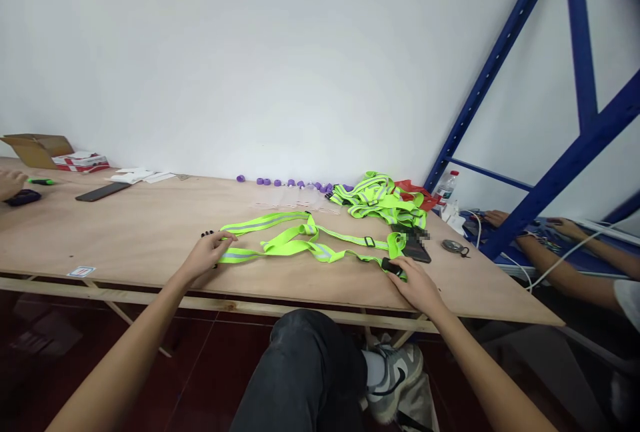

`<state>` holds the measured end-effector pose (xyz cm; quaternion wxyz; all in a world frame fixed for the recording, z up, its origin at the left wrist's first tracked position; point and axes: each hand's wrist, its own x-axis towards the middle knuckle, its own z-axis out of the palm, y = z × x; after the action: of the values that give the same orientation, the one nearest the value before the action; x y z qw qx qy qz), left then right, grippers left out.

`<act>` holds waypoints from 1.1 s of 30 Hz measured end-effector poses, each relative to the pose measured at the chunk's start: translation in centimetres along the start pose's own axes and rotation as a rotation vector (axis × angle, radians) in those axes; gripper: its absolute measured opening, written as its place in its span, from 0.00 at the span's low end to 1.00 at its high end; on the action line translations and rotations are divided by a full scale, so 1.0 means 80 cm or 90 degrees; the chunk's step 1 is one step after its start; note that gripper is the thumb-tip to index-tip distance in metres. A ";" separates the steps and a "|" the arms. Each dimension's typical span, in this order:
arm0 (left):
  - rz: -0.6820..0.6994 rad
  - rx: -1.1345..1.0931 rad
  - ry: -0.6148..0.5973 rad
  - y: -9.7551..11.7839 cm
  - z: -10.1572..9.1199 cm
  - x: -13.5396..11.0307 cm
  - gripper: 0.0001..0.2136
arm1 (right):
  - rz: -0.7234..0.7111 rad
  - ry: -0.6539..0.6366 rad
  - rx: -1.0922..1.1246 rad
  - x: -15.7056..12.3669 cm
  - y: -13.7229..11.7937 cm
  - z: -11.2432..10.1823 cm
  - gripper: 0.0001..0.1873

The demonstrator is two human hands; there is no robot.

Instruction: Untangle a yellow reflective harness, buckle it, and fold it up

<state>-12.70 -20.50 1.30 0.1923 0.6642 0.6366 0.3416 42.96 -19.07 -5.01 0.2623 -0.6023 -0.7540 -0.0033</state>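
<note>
A neon yellow-green reflective belt [325, 253] with a grey stripe and black adjusters lies spread across the wooden table [150, 232], its straps twisted in the middle. My left hand [206, 255] is closed around its left end, where small black buckle tips [207, 233] stick out past the fingers. At the other end, my right hand [417, 285] pinches a black buckle [392, 266] between thumb and fingers. Behind that hand lies a dark flat object [419, 249], partly blurred out. Further back is a heap of similar belts [383, 199].
Purple rolls [277, 183] line the wall near clear plastic bags [295, 199]. A bottle [447, 187], a round metal item [453, 246] and a blue rack [493, 59] stand right. Left are a black slab [103, 192], a carton [37, 149] and another person's hand [11, 183]; others' arms work far right.
</note>
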 end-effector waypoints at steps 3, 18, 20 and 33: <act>-0.017 0.059 0.013 -0.007 -0.015 0.012 0.22 | 0.029 0.023 -0.036 -0.003 0.004 0.003 0.16; 0.459 0.152 -0.124 0.169 0.150 0.015 0.10 | 0.018 0.044 0.000 -0.010 -0.003 0.007 0.23; 0.444 0.190 -0.138 0.187 0.190 0.004 0.08 | 0.016 0.032 0.008 -0.010 -0.003 0.005 0.24; 0.286 0.249 -0.176 0.201 0.219 0.019 0.22 | 0.034 -0.010 0.017 -0.009 -0.008 0.003 0.19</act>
<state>10.91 -17.72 0.59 0.0655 0.8523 0.4956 0.1537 42.40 -19.79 -5.35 0.2643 -0.6188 -0.7395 0.0185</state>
